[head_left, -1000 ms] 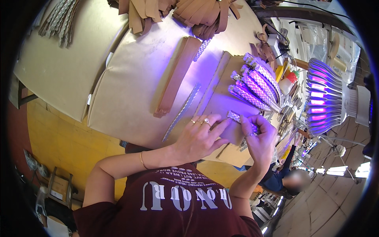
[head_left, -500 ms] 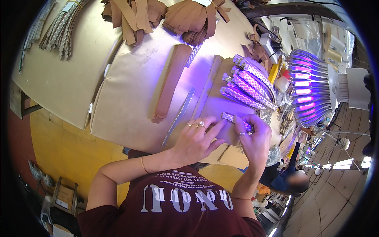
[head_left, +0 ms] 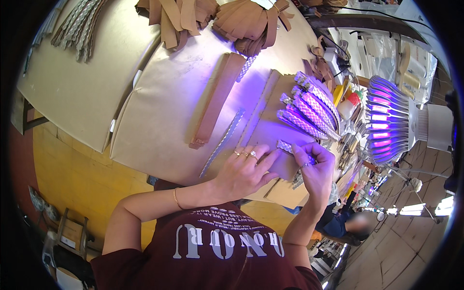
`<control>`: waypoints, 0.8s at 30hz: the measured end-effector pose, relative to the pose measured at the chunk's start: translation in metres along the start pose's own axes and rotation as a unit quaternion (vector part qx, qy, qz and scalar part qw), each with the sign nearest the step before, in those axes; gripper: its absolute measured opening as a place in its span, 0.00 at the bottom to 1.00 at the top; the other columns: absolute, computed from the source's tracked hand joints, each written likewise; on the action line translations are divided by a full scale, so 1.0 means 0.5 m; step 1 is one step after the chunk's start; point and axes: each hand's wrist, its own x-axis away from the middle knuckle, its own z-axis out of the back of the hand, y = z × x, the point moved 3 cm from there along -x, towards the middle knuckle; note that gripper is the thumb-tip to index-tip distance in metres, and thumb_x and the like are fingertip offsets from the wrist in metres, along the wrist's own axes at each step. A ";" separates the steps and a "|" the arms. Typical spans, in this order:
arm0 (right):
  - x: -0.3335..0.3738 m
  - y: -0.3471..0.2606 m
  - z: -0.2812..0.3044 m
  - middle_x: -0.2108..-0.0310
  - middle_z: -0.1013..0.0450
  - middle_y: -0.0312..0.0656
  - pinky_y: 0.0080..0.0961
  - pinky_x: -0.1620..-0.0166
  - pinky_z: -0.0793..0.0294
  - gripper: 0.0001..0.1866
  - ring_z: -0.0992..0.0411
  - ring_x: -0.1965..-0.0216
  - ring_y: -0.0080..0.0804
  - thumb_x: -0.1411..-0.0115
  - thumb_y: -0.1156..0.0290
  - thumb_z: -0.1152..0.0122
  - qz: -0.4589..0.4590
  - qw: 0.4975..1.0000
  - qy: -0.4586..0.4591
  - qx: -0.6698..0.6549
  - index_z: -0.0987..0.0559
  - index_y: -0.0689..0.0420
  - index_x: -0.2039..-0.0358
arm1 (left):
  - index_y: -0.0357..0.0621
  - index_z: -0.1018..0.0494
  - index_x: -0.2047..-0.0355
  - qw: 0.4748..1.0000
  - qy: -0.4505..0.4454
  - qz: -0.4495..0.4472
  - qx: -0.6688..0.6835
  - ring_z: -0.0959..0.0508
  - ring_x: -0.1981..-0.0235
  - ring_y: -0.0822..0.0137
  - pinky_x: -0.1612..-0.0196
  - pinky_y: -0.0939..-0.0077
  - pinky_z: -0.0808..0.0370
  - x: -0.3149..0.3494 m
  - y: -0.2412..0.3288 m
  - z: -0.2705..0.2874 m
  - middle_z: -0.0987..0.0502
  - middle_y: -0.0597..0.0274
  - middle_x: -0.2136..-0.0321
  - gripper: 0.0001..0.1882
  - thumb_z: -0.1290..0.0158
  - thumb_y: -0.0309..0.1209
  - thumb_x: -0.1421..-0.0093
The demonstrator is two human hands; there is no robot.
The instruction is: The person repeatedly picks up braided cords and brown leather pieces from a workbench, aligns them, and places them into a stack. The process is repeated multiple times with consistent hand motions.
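Several short braided straps [head_left: 309, 112], lit purple, lie fanned out on a brown board [head_left: 263, 108]. Below them, near the board's front edge, one more braided strap [head_left: 283, 145] is pinched between the thumb and fingers of my right hand [head_left: 316, 166]. Its pale end sticks out toward the left; the rest is hidden by the hand. My left hand [head_left: 249, 166], wearing rings, rests just left of that end with its fingers stretched and apart, holding nothing visible. Left of the board lie a thin braided strip [head_left: 221, 143] and a long stack of brown leather strips [head_left: 217, 99].
A finned lamp [head_left: 386, 121] glows purple at the right. Bundles of brown strips [head_left: 249, 24] and braided cords [head_left: 79, 29] lie at the far side of the covered table [head_left: 140, 125]. Another person [head_left: 345, 222] works at the lower right.
The whole view has shifted slightly, moving the table items and lamp in the picture. My right hand keeps its pinch on the braided strap; my left hand stays beside it, nearly unmoved.
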 end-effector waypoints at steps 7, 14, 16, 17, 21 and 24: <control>0.000 -0.004 0.002 0.82 0.31 0.29 0.15 0.76 0.40 0.13 0.40 0.78 0.12 0.44 0.69 0.31 -0.002 1.000 -0.005 0.012 0.21 0.65 0.77 | 0.41 0.26 0.48 1.000 0.002 -0.002 -0.002 0.24 0.66 0.59 0.63 0.67 0.25 0.000 0.000 -0.001 0.28 0.56 0.61 0.27 0.37 0.40 0.46; 0.000 0.003 -0.004 0.84 0.29 0.37 0.21 0.76 0.36 0.14 0.37 0.81 0.17 0.46 0.68 0.30 0.031 0.996 0.033 0.070 0.22 0.66 0.78 | 0.41 0.27 0.48 1.000 -0.014 0.008 -0.005 0.25 0.64 0.58 0.58 0.63 0.27 -0.001 0.004 0.004 0.29 0.55 0.59 0.27 0.38 0.40 0.46; 0.000 -0.001 -0.006 0.85 0.30 0.38 0.23 0.76 0.35 0.13 0.37 0.82 0.19 0.47 0.67 0.31 0.057 0.996 0.035 0.066 0.21 0.65 0.77 | 0.39 0.29 0.45 1.000 -0.008 -0.002 -0.010 0.25 0.59 0.56 0.54 0.60 0.29 -0.001 0.008 0.005 0.29 0.53 0.56 0.29 0.38 0.40 0.45; 0.001 -0.003 -0.006 0.85 0.30 0.39 0.23 0.75 0.35 0.13 0.37 0.83 0.21 0.47 0.67 0.31 0.065 0.995 0.040 0.069 0.21 0.65 0.77 | 0.38 0.31 0.44 1.000 0.002 -0.015 -0.013 0.25 0.56 0.53 0.51 0.58 0.29 -0.001 0.010 0.006 0.29 0.51 0.53 0.31 0.39 0.40 0.45; 0.000 -0.012 0.001 0.85 0.29 0.35 0.20 0.76 0.35 0.14 0.35 0.81 0.16 0.46 0.66 0.31 0.077 0.991 0.022 0.108 0.20 0.65 0.76 | 0.30 0.37 0.41 0.997 -0.057 -0.050 0.005 0.31 0.43 0.44 0.41 0.52 0.34 -0.007 0.019 -0.014 0.34 0.40 0.42 0.36 0.39 0.41 0.43; -0.004 -0.024 0.027 0.86 0.29 0.39 0.23 0.77 0.35 0.16 0.33 0.84 0.22 0.47 0.62 0.29 0.157 0.973 0.036 0.165 0.19 0.63 0.77 | 0.26 0.38 0.41 0.995 -0.077 -0.044 0.039 0.36 0.38 0.44 0.36 0.50 0.39 -0.011 0.018 -0.020 0.38 0.38 0.39 0.37 0.41 0.42 0.42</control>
